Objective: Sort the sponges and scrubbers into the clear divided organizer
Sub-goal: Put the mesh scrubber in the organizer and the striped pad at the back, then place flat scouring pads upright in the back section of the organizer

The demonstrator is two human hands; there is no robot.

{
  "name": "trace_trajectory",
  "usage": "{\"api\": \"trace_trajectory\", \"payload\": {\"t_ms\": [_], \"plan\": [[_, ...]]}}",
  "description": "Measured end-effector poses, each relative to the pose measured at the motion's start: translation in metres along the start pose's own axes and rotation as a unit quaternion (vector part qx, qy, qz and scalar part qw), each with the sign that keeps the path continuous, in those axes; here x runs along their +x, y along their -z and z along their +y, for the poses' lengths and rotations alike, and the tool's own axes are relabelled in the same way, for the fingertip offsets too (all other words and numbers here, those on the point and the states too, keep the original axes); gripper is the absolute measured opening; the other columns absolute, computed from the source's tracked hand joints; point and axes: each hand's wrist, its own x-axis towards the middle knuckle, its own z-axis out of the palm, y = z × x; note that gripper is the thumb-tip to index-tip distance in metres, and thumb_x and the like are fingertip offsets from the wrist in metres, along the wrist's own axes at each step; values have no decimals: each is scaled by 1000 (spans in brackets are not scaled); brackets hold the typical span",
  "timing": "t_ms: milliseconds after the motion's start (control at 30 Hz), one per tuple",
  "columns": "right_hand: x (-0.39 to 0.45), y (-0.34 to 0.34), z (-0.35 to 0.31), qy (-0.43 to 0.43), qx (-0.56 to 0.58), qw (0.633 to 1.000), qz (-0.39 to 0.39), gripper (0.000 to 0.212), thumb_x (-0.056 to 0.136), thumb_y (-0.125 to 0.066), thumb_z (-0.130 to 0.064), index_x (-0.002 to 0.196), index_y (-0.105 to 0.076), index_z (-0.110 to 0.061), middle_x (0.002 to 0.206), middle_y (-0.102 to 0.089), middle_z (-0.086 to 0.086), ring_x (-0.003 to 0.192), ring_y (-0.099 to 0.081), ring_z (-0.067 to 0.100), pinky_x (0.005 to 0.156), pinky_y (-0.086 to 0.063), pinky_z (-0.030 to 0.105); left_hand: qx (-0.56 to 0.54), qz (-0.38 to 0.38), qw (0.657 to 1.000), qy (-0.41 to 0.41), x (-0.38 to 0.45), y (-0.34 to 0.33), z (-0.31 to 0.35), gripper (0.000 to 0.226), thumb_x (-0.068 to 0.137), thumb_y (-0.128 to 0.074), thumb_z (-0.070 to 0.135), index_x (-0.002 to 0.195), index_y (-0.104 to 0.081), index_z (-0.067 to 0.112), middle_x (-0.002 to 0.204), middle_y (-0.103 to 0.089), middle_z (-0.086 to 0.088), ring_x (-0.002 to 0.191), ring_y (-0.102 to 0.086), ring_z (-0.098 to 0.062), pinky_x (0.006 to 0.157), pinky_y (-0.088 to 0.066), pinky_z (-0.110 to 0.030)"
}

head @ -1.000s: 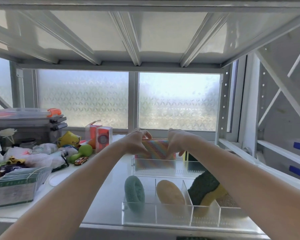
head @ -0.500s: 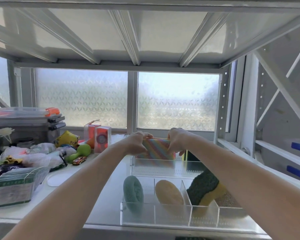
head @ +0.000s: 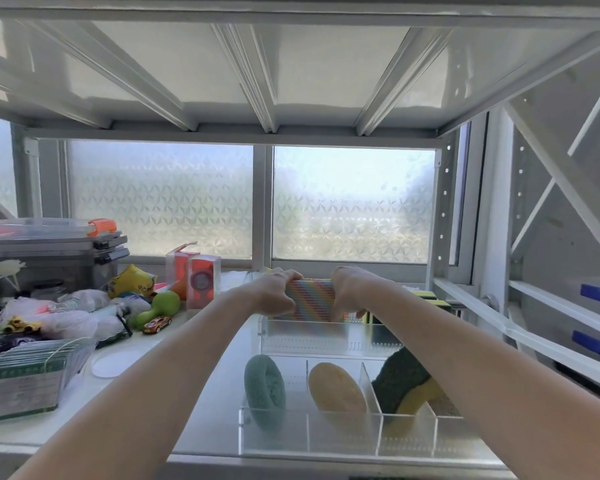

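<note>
A rainbow-striped sponge [head: 313, 299] stands on edge at the far end of the clear divided organizer [head: 343, 441]. My left hand [head: 278, 294] grips its left end and my right hand [head: 352, 289] grips its right end. In the near compartments sit a teal round scrubber [head: 264, 386], a tan round scrubber [head: 336, 388] and a dark green and yellow sponge [head: 400, 382], the last partly hidden by my right forearm. More yellow and green sponges [head: 430, 296] lie behind the organizer at the right.
Clutter fills the shelf's left side: a green toy [head: 158, 306], a toy car [head: 156, 323], plastic bags [head: 66, 313], pink boxes [head: 201, 285], stacked cases [head: 49, 244] and a clear rack of packets [head: 25, 375]. A shelf underside hangs overhead; a frosted window stands behind.
Both hands and the rainbow sponge stay at the organizer's far end; the sponge sits slightly lower. Otherwise only the camera view shifts a little.
</note>
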Motion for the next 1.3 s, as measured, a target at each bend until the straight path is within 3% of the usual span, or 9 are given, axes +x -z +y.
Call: {"api": "trace_trajectory", "payload": {"t_ms": [100,167,267,400,600,800,967,1167,1300], "plan": [[0,3,1,0,-10,1000,-9,56,73,-79,-21,121,-51,-10,108,-54,5,95,-62,19,82,-59,33,11,13,1000,5,-1,0,0,77,79,-65,20,146,-27,28,147,-29,-6,133,-34,-24,113,-32,-38],[-1,10,2,7,-10,1000,-9,74,68,-84,-26,129,-44,-9,118,-53,8,100,-63,23,80,-59,33,15,36,999,4,-3,3,1,84,76,-68,27,147,-23,32,154,-21,-7,142,-22,-28,116,-24,-48],[-4,27,5,21,-32,999,10,90,65,-85,-35,138,-39,-9,137,-47,9,120,-52,27,97,-48,37,22,64,998,-13,-6,11,9,86,74,-71,33,146,-26,31,155,-22,-6,143,-19,-28,117,-21,-48],[-17,53,15,27,-24,999,21,84,71,-81,-34,140,-42,-8,143,-43,8,129,-44,27,104,-40,36,29,84,995,-53,-11,21,30,81,71,-74,30,142,-36,27,151,-32,-5,139,-29,-24,115,-27,-41],[-45,76,44,-5,-34,999,24,79,72,-80,-36,137,-47,-5,138,-50,9,125,-49,27,98,-40,32,29,58,995,-82,-22,14,64,77,73,-76,28,140,-39,20,147,-41,-6,134,-38,-23,112,-33,-38],[-70,77,83,-37,-33,999,17,76,74,-78,-36,138,-47,-6,143,-45,9,127,-47,28,100,-40,32,29,30,995,-93,-29,-13,91,78,76,-75,28,142,-36,10,145,-44,-8,131,-44,-22,104,-34,-25],[-82,72,119,-59,-27,998,5,76,70,-81,-39,133,-52,-7,137,-53,9,123,-52,28,105,-43,37,24,22,996,-85,-22,-28,106,78,75,-74,32,141,-39,13,141,-48,-7,127,-47,-22,103,-37,-27],[-81,60,151,-65,18,998,7,76,74,-78,-37,136,-46,-8,135,-53,8,118,-54,25,103,-45,34,34,-1,998,-55,-3,-39,120,83,78,-69,38,146,-28,13,151,-36,-8,135,-38,-25,109,-36,-35],[-73,50,160,-55,34,998,15,75,78,-74,-38,139,-43,-8,140,-49,10,126,-49,26,107,-40,36,42,-16,999,-28,9,-45,122,86,82,-65,39,149,-18,13,156,-27,-7,140,-31,-26,111,-32,-35]]}}
